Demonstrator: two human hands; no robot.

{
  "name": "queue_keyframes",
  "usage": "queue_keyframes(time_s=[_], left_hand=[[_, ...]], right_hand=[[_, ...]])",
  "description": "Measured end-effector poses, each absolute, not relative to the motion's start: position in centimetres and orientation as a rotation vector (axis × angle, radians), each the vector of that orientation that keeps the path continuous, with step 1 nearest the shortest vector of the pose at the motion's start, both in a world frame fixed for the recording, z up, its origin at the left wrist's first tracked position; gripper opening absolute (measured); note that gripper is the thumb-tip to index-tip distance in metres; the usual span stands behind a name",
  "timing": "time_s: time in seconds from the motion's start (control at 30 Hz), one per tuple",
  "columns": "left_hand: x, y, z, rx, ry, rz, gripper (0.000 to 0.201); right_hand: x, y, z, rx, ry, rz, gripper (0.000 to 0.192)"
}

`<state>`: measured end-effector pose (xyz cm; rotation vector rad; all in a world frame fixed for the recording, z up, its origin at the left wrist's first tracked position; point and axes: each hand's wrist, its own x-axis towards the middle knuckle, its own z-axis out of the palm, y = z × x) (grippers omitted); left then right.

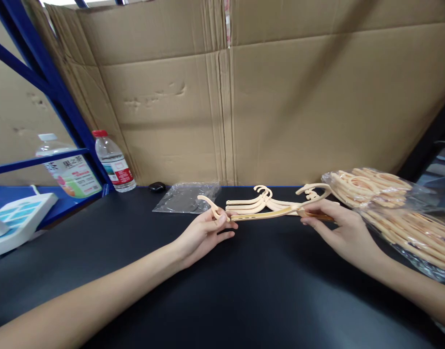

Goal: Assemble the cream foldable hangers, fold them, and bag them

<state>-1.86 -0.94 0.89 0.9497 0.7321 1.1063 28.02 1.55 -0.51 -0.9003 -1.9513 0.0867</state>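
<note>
On the black tabletop (244,291), both bare hands grip one cream plastic hanger (262,215) held level just above the surface, near the middle of the scene. At its left end the left hand (204,235) has its fingers closed on the bar, just below the hook that curls up and to the left. At its right end the right hand (338,225) is pinched shut on the bar. Just behind it, a few loose hangers (258,198) of the same colour lie flat. To the right sits a clear bag of hangers (396,208); an empty clear bag (184,198) lies far left of centre. Two bottles (113,162) stand at the far left against the cardboard wall (280,106).
</note>
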Motion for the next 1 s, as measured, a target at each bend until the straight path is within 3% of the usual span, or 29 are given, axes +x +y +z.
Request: queue_keyframes(time_s=[0.7, 1.0], left_hand=[[-1.4, -1.2, 0.6, 0.977, 0.736, 1.141, 0.025], [-0.9, -1.8, 0.7, 1.008, 0.786, 1.231, 0.027]], right_hand=[[27.8, 0.8, 0.0, -0.737, -2.015, -0.203, 0.010], [27.2, 0.0, 0.4, -0.822, -1.986, -0.057, 0.010]])
